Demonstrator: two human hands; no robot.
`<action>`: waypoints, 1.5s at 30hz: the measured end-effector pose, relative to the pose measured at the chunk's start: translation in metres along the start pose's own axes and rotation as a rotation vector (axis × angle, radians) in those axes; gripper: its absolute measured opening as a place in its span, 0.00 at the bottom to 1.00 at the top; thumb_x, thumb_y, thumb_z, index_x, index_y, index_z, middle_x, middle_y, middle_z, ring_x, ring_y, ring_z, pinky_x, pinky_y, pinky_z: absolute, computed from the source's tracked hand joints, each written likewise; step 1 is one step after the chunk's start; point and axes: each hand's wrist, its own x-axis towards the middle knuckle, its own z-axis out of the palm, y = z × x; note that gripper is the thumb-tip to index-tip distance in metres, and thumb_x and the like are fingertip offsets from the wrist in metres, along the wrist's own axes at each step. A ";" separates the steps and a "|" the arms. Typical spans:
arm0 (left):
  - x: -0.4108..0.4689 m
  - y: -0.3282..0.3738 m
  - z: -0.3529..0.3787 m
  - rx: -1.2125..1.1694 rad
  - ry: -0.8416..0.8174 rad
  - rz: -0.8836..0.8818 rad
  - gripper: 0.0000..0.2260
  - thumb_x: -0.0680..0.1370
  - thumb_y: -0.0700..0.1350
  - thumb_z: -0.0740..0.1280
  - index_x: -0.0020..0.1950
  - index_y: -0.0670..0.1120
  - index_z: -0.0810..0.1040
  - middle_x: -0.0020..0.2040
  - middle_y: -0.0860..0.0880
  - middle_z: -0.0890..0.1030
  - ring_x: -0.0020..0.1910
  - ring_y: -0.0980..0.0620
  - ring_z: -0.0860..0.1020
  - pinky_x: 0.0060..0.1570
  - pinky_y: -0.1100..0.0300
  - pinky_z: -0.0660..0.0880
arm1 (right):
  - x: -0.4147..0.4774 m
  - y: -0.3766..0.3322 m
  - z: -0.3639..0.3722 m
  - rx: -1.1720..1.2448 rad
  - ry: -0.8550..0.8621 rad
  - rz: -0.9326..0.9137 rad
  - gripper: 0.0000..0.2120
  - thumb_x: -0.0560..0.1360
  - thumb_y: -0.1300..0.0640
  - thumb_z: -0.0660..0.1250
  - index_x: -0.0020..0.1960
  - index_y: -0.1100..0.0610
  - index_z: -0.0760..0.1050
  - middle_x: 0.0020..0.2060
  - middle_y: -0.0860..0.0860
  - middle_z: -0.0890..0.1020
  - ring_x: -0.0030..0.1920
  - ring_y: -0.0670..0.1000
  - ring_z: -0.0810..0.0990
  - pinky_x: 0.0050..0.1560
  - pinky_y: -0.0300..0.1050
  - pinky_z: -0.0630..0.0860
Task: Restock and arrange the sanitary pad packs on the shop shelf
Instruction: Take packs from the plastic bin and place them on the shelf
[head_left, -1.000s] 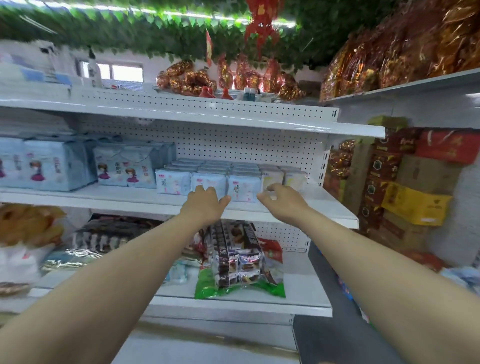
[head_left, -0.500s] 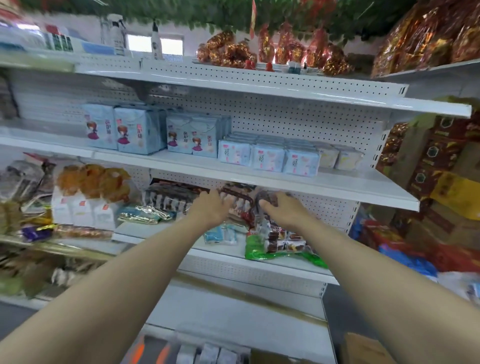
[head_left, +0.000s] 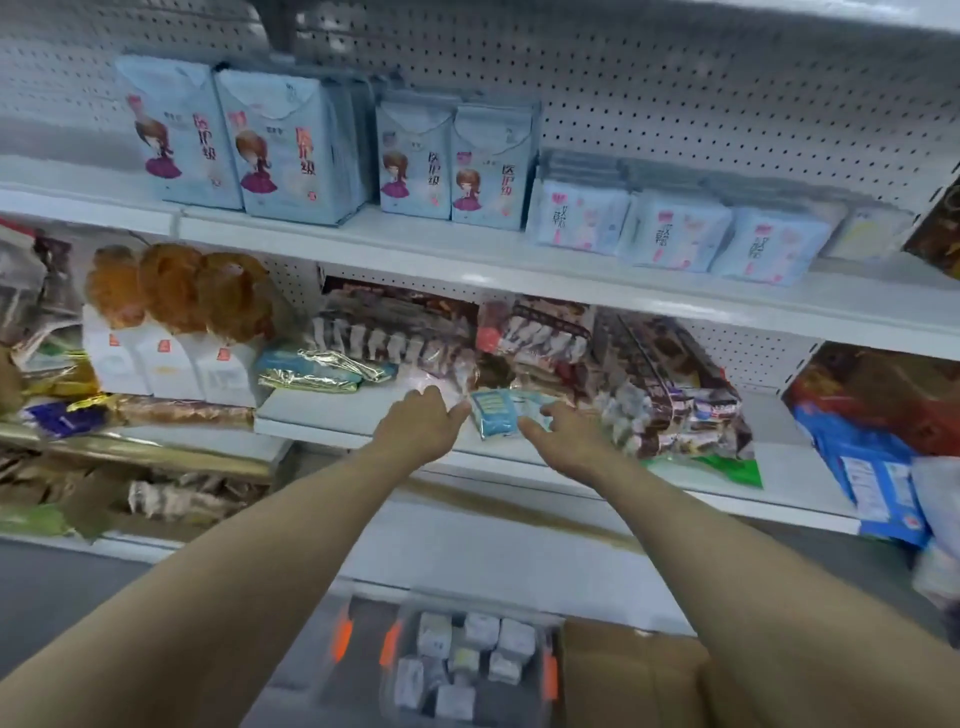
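Shelf (head_left: 467, 260) of white perforated metal, carrying glossy pale-blue sanitary pad packs (head_left: 291, 150) upright, printed with cartoon girl and "医护级". One level down, left hand (head_left: 423, 426) and right hand (head_left: 566, 436), fingers loosely spread and empty, flanking small crinkly blue packet (head_left: 493, 415).

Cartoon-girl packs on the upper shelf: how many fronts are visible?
4: two larger packs at the left, two smaller packs just right of them. More stand behind, partly hidden.
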 end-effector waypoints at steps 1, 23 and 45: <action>0.008 -0.009 0.011 0.003 -0.028 -0.011 0.29 0.83 0.62 0.53 0.72 0.40 0.67 0.68 0.37 0.72 0.67 0.37 0.71 0.65 0.47 0.69 | 0.008 0.004 0.013 0.004 -0.026 0.028 0.31 0.82 0.39 0.59 0.76 0.59 0.65 0.70 0.59 0.75 0.69 0.59 0.73 0.65 0.47 0.70; 0.059 -0.250 0.491 -0.195 -0.552 -0.496 0.25 0.82 0.55 0.62 0.71 0.38 0.69 0.68 0.35 0.74 0.66 0.37 0.73 0.62 0.51 0.69 | 0.120 0.296 0.463 0.042 -0.713 0.412 0.20 0.84 0.44 0.56 0.52 0.57 0.78 0.49 0.58 0.80 0.50 0.56 0.78 0.46 0.45 0.68; 0.073 -0.330 0.731 -0.191 -0.261 -0.713 0.35 0.73 0.58 0.74 0.74 0.51 0.60 0.61 0.39 0.72 0.59 0.35 0.75 0.52 0.47 0.69 | 0.163 0.444 0.729 0.540 -0.676 0.626 0.23 0.76 0.42 0.72 0.68 0.45 0.72 0.57 0.45 0.79 0.56 0.50 0.80 0.58 0.55 0.81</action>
